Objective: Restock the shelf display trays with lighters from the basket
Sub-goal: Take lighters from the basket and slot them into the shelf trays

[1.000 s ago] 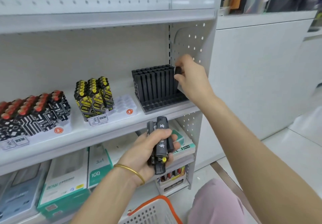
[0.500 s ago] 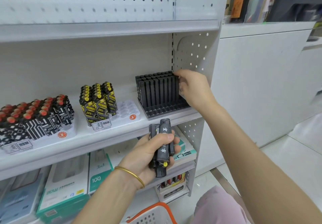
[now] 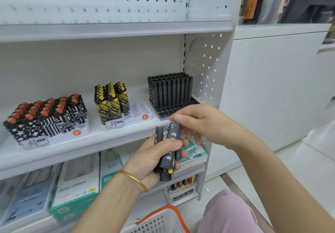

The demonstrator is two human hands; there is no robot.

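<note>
Bundle of black lighters point(image 3: 165, 160) sat at frame centre, gripped in left hand point(image 3: 148, 162), thumb pressed across the front one, fingers wrapped behind. Front lighter point(image 3: 173, 135) stuck up above the rest and had white characters on it. A yellow button showed near the bundle's lower end.

Right hand point(image 3: 204, 124) was just above and right of the bundle, fingers curled, thumb tip at the top of the front lighter. Could not tell whether it actually pinched the lighter or only touched it.

Black display tray point(image 3: 174, 110) stood right of centre on the middle shelf point(image 3: 90, 142), just behind the right hand. Its back rows were filled with upright black lighters and its front slots were bare.

Left of it was a white tray point(image 3: 138, 109) with yellow-and-black lighters point(image 3: 112, 100) on its left part and open slots on its right. Far left, another white tray point(image 3: 79, 133) was packed with red-topped patterned lighters point(image 3: 49, 116).

Basket point(image 3: 161, 220), white mesh with an orange rim, was at bottom centre, below the hands.

Gold bangle point(image 3: 134, 179) was on the left wrist. Boxed goods point(image 3: 76, 183) were on the lower shelf, bottom left. Pink clothing point(image 3: 230, 212) showed at bottom right. White counter point(image 3: 272, 87) filled the right side.
</note>
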